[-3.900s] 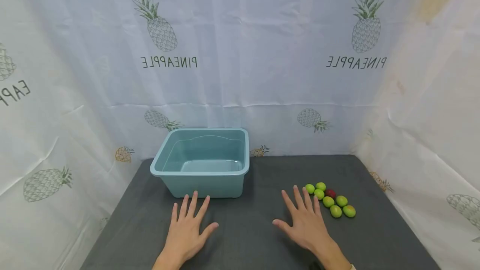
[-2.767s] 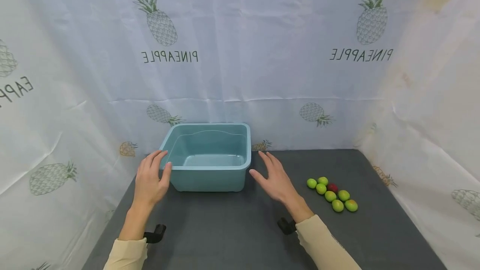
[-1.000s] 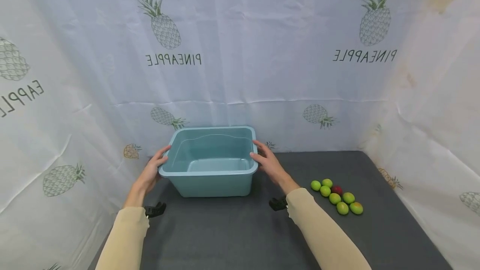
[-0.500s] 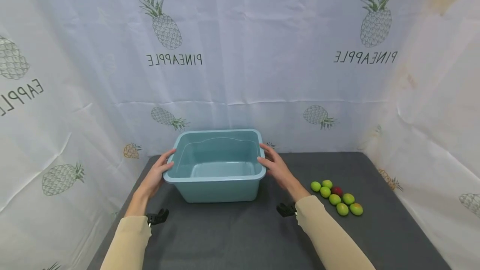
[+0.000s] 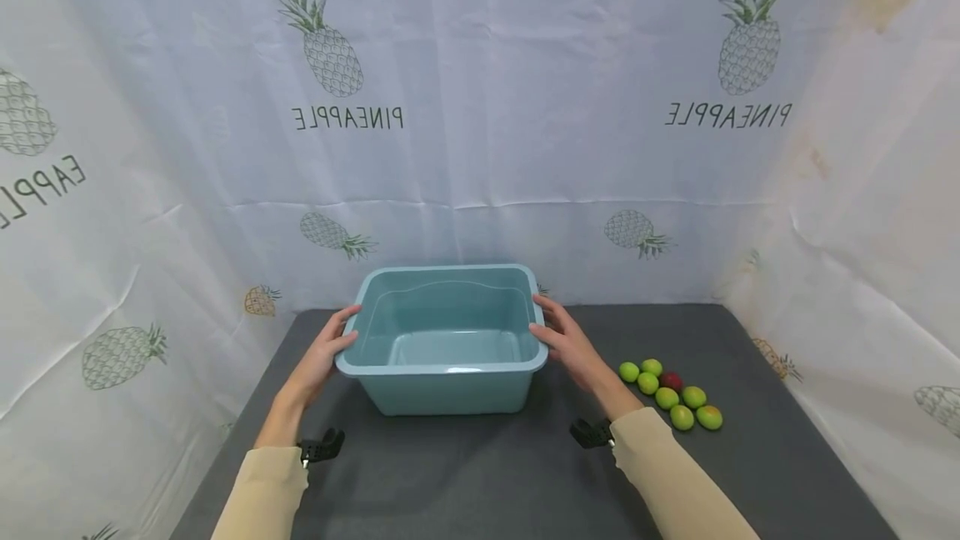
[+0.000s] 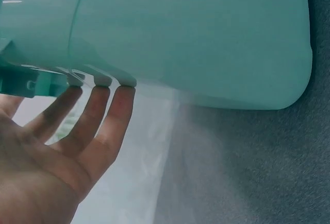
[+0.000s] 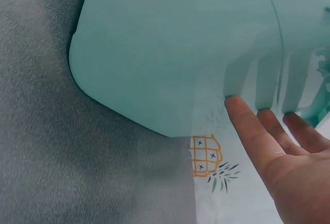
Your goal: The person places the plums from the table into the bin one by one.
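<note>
A light blue plastic basin stands on the dark table, and nothing shows inside it. My left hand holds its left rim, thumb on top. In the left wrist view several fingertips of that hand touch the outer wall of the basin from below the rim. At the opposite end my right hand grips the right rim the same way. The right wrist view shows the fingers of that hand against the basin's side; its thumb is hidden there.
Several small green fruits and one dark red fruit lie in a cluster on the table's right side. White cloth printed with pineapples hangs behind and at both sides. A black wrist strap sits at the left cuff.
Both hands have gone from spread over the table to the basin's two ends. The basin has since shifted right and toward me. The fruits have stayed in place.
</note>
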`<state>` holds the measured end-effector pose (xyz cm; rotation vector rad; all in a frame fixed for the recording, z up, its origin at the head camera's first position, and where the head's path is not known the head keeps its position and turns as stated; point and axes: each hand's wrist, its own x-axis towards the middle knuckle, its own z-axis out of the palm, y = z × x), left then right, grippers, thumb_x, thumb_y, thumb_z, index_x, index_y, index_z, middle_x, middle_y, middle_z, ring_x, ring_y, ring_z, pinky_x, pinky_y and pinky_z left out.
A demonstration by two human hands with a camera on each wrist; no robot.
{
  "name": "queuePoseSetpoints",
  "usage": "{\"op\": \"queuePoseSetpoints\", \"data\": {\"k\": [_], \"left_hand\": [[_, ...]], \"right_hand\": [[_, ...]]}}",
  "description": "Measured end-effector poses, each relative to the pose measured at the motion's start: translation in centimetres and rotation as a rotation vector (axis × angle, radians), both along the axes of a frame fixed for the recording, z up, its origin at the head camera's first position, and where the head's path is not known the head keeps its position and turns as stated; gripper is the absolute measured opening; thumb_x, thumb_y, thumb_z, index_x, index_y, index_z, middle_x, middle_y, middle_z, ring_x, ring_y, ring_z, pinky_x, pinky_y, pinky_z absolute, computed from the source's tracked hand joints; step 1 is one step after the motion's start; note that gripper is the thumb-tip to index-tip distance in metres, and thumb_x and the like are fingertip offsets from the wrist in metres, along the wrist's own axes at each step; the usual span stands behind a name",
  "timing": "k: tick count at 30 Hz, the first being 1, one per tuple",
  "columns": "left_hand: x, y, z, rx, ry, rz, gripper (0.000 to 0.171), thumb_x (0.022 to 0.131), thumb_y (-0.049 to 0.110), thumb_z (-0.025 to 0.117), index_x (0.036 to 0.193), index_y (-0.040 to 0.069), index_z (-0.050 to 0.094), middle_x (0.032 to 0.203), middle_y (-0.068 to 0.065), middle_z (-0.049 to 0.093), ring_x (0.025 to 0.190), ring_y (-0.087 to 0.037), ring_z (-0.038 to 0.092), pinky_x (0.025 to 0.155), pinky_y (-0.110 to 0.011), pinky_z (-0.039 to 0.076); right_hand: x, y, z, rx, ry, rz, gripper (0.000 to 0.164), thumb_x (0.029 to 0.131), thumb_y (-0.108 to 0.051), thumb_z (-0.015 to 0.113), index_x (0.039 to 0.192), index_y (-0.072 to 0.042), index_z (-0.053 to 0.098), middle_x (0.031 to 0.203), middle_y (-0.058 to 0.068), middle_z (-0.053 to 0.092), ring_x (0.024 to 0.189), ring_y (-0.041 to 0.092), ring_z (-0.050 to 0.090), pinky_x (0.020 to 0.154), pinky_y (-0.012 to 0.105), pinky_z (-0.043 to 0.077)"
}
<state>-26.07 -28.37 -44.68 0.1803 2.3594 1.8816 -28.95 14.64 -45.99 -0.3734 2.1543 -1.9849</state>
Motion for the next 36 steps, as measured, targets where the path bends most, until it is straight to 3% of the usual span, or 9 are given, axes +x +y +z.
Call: {"op": "queuePoseSetpoints", "data": {"k": [16,32,36], "left_hand": [[1.6,2.3,-0.4,-0.001,0.004,-0.010,0.056,0.111,0.029,0.041,0.162,0.018,0.020,0.167,-0.019,0.010,0.146,-0.044,0.029,0.105,-0.057,0.036],[3.1,4.1,-0.9,0.000,0.042,-0.044,0.055,0.110,0.030,0.042,0.160,0.018,0.023,0.168,-0.018,0.008,0.148,-0.045,0.023,0.104,-0.060,0.036],[3.4,4.5,-0.8,0.003,0.041,-0.054,0.054,0.110,0.029,0.042,0.160,0.019,0.024,0.168,-0.017,0.008,0.148,-0.044,0.024,0.103,-0.056,0.039]], "right_hand": [[2.2,2.6,0.0,0.022,0.025,-0.026,0.059,0.106,-0.024,0.055,0.159,-0.020,0.030,0.162,0.019,0.030,0.143,0.042,0.036,0.100,0.065,0.043],[4.4,4.9,0.2,0.040,0.033,-0.043,0.062,0.106,-0.027,0.057,0.160,-0.015,0.029,0.161,0.024,0.030,0.141,0.045,0.038,0.093,0.058,0.051],[4.9,5.4,0.2,0.046,0.034,-0.049,0.061,0.106,-0.026,0.057,0.160,-0.015,0.030,0.160,0.024,0.031,0.140,0.046,0.039,0.092,0.054,0.052]]}}
